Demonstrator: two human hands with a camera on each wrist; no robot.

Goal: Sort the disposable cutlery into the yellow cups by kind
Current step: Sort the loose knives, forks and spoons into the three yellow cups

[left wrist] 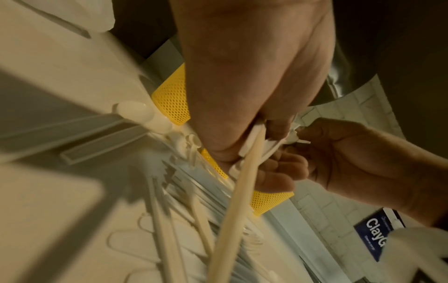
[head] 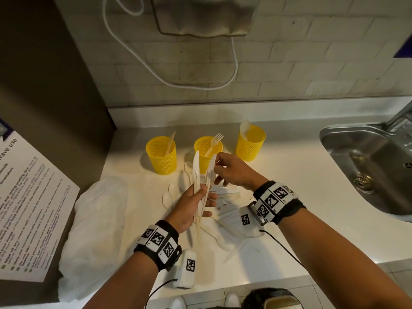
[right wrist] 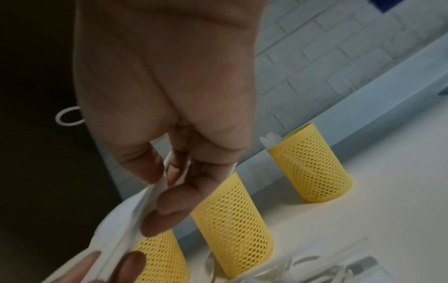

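Three yellow mesh cups stand in a row on the white counter: the left cup (head: 161, 155) holds a knife, the middle cup (head: 204, 150) a fork, the right cup (head: 250, 143) a spoon. My left hand (head: 201, 198) grips a bundle of white knives (head: 196, 172) upright in front of the middle cup. My right hand (head: 219, 162) pinches the tip of one knife (head: 211, 167) in that bundle. In the right wrist view the fingers (right wrist: 169, 206) pinch the white blade (right wrist: 155, 191). Loose cutlery (head: 225, 208) lies under both hands.
A steel sink (head: 365, 166) is set into the counter on the right. A crumpled white plastic bag (head: 95, 230) lies on the left beside a printed notice (head: 29, 208). The counter's front edge (head: 245, 284) runs just below my wrists. Several spoons (head: 167, 197) lie left of the pile.
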